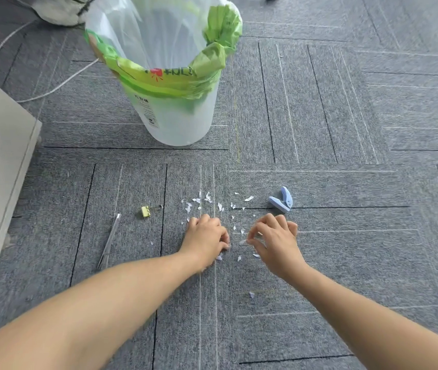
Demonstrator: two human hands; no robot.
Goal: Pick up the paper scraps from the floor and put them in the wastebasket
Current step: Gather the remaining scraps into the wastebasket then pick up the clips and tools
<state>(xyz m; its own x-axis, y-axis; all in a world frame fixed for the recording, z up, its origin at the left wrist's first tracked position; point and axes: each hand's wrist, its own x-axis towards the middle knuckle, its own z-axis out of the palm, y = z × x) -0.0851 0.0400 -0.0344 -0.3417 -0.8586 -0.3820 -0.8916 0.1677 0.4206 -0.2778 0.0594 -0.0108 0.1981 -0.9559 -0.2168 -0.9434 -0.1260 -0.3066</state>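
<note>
Most paper scraps (pixel 207 206) are seen uncollected on the carpet (pixel 346 263); nothing is discernible inside the wastebasket (pixel 183 113). Left hand (pixel 207 240) is curled over scraps, grasp unconfirmed; right hand (pixel 275 240) is pinched on one scrap

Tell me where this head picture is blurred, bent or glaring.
Head view: slight motion blur on the right hand and the left hand; the scraps, clip and punch look sharp. Wide-angle bending curves the carpet lines toward the edges and tilts the wastebasket. Light is soft and even, with faint shadows and no hard glare; the bin liner looks bright.
</note>
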